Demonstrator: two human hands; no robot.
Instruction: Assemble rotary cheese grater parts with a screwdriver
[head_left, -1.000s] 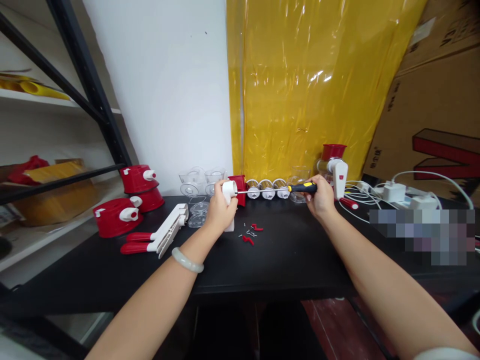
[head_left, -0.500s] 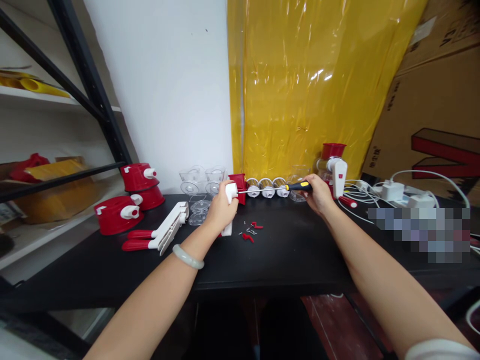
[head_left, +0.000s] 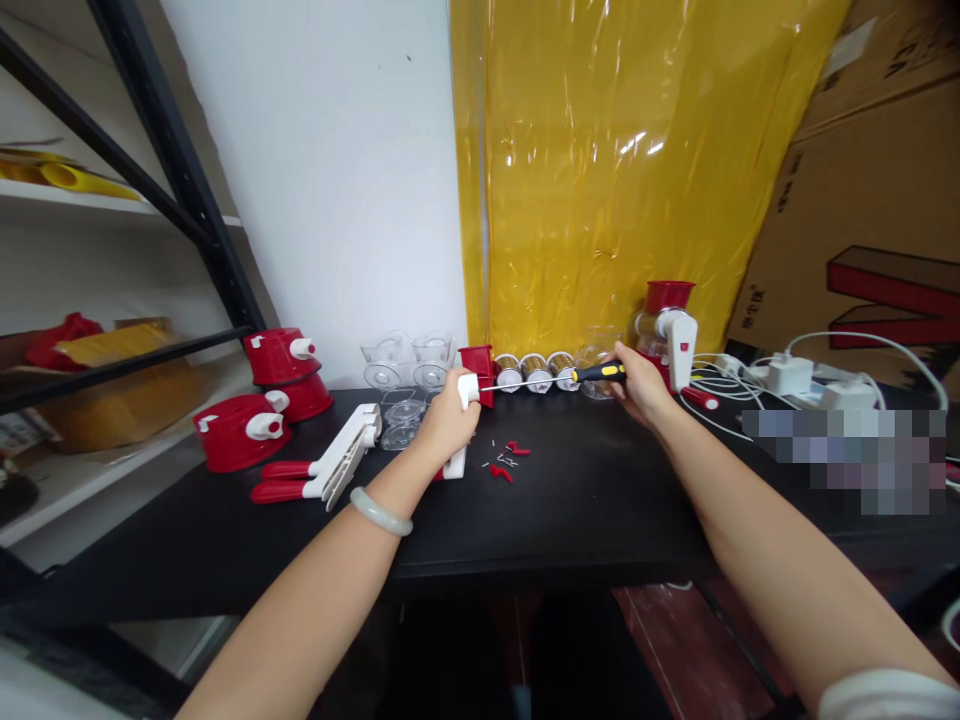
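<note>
Two hands: left hand [head_left: 448, 420] wraps its fingers round a smooth white plastic part [head_left: 469, 389], mid-frame; right hand [head_left: 642, 386] clamps its fingers on a screwdriver [head_left: 601, 373], right of centre.
Screwdriver: rounded black-and-yellow handle, thin straight metal shaft reaching the part's round end.
Table [head_left: 585, 530]: flat, black, with small bent red pieces [head_left: 501, 474] just below centre.
Left of frame: glossy red tubs [head_left: 236, 440].

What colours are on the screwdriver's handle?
The screwdriver handle is black with yellow patches; it shows best in the current head view.
</note>
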